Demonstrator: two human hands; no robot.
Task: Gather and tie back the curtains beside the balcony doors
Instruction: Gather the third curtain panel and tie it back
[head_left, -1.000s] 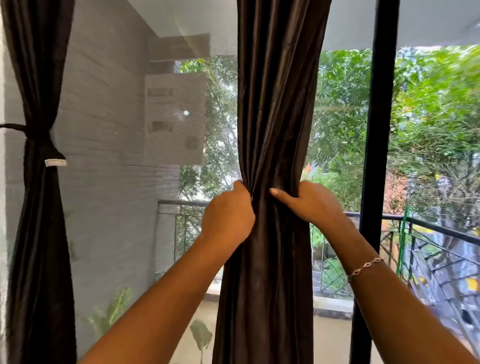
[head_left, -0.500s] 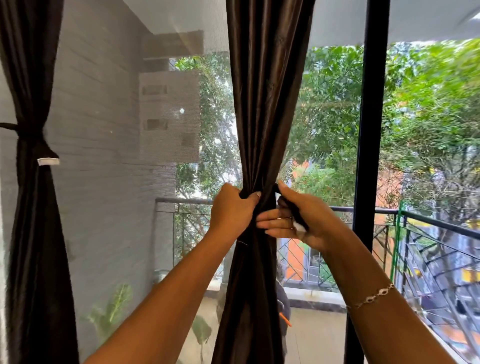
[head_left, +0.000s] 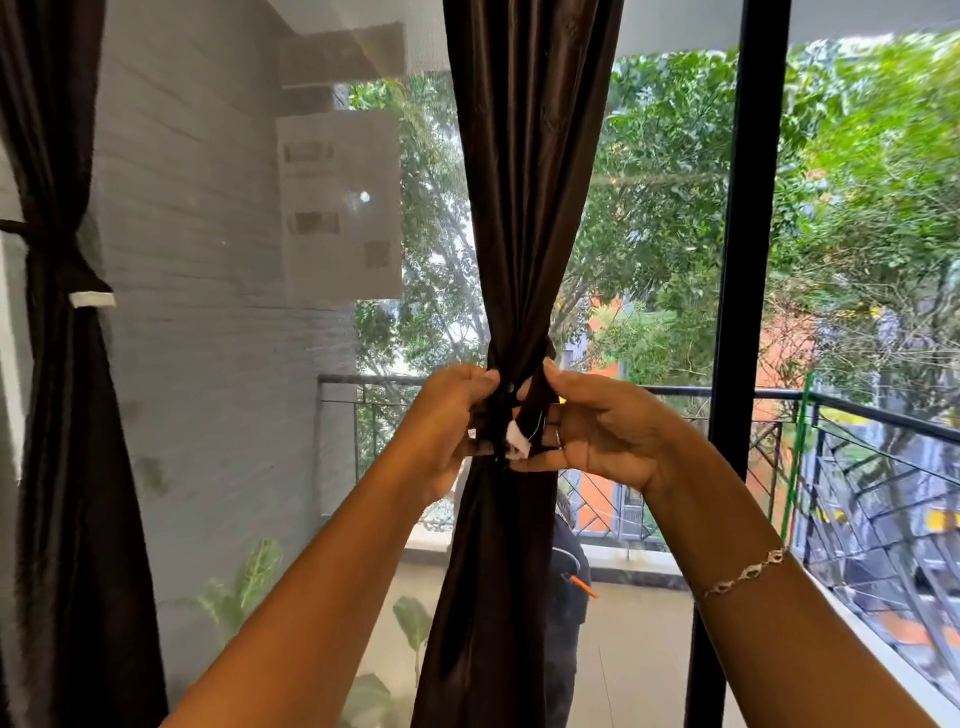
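The gathered curtain (head_left: 524, 234) hangs upright between the two grips, left hand (head_left: 447, 426) and right hand (head_left: 613, 436) each pinching an end of the tie-back (head_left: 537, 415) — ends almost meeting in front, neither hand nearer.

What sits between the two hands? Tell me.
Head view: the gathered curtain, wrapped by the tieback strap with its white tag, between left hand and right hand.
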